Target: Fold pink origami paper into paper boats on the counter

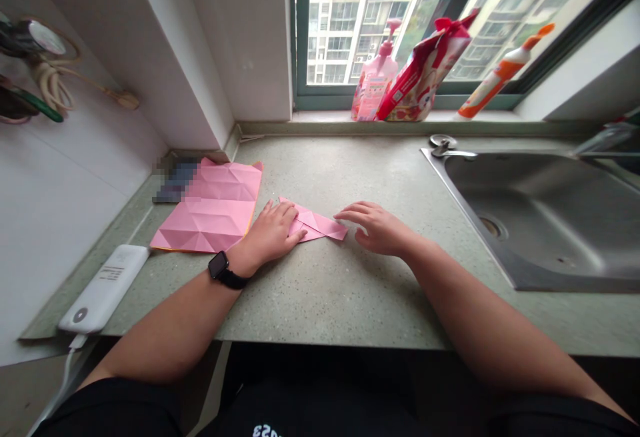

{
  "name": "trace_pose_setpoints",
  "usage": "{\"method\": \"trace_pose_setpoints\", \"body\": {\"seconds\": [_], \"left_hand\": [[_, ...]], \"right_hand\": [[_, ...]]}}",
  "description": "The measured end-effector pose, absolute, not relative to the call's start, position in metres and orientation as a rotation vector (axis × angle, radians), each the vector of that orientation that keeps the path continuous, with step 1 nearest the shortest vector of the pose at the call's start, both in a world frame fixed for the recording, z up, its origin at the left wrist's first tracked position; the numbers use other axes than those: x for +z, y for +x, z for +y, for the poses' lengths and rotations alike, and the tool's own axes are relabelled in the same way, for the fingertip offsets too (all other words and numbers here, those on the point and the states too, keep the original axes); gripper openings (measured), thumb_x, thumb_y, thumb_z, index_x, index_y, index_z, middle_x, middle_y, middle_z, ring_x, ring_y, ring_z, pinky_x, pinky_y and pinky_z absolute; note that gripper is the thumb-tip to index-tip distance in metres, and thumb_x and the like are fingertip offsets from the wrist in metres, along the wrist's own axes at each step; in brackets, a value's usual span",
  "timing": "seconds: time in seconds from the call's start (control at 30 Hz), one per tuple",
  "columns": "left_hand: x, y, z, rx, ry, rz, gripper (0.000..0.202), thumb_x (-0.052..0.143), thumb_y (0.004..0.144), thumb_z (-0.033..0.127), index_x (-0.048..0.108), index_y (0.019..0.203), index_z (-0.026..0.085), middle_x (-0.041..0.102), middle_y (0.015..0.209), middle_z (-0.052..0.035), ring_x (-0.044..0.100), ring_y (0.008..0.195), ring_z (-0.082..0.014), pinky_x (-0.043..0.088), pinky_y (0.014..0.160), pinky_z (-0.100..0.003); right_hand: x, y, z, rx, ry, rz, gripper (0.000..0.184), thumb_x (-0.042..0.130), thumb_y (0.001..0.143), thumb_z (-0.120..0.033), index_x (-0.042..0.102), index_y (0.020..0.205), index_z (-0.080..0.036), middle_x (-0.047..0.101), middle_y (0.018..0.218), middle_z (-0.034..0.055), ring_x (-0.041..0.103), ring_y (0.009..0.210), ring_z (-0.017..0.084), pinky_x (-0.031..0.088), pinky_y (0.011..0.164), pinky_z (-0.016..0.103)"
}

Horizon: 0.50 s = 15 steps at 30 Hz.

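The folded pink paper [325,223] lies flat on the countertop [320,297], left of the sink [545,223]; the person's left hand [270,231], palm down and pinching nothing visible, bears on its left part, apparently to prevent sliding. The right hand [380,229] arches at the paper's right end, fingers loosely curved, thumb apart; fingertip contact cannot be confirmed. A creased pink sheet [215,207] rests farther left, presumably placed to leave both hands room.

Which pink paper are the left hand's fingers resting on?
The smaller, folded piece, extending toward the right hand; the larger creased sheet lies spread out farther left.
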State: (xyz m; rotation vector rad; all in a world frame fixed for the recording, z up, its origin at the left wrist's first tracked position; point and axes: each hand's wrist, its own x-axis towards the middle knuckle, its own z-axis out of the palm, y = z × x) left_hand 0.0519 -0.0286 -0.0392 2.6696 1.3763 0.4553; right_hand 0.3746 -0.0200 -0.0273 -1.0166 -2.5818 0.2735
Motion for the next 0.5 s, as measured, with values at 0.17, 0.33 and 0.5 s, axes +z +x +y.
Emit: {"method": "trace_pose_setpoints", "body": {"seconds": [0.17, 0.33, 0.5], "left_hand": [[-0.035, 0.050, -0.028, 0.521, 2.657, 1.348, 0.044, 0.063, 0.105, 0.032, 0.060, 0.147, 0.016, 0.064, 0.152, -0.0182, 0.057, 0.146, -0.0367, 0.035, 0.133, -0.066], [-0.026, 0.055, -0.029, 0.605, 2.674, 0.997, 0.034, 0.056, 0.105, 0.011, 0.070, 0.135, 0.019, 0.070, 0.145, -0.0139, 0.063, 0.140, -0.0296, 0.050, 0.125, -0.055], [-0.027, 0.061, -0.032, 0.600, 2.625, 0.800, 0.033, 0.057, 0.107, 0.013, 0.073, 0.136, 0.020, 0.073, 0.142, -0.0129, 0.068, 0.134, -0.0268, 0.055, 0.120, -0.050]], "right_hand": [[-0.032, 0.363, -0.021, 0.306, -0.969, -2.605, 0.037, 0.066, 0.091, -0.011, 0.077, 0.122, -0.027, 0.080, 0.121, 0.0070, 0.072, 0.112, 0.026, 0.058, 0.100, 0.045], [-0.038, 0.358, -0.018, 0.274, -0.972, -2.561, 0.017, 0.064, 0.102, -0.019, 0.078, 0.108, -0.026, 0.080, 0.111, 0.0063, 0.072, 0.104, 0.024, 0.057, 0.095, 0.042], [-0.041, 0.358, -0.015, 0.280, -0.954, -2.536, 0.014, 0.065, 0.104, -0.023, 0.078, 0.102, -0.027, 0.080, 0.110, 0.0068, 0.071, 0.103, 0.024, 0.057, 0.095, 0.042]]}}
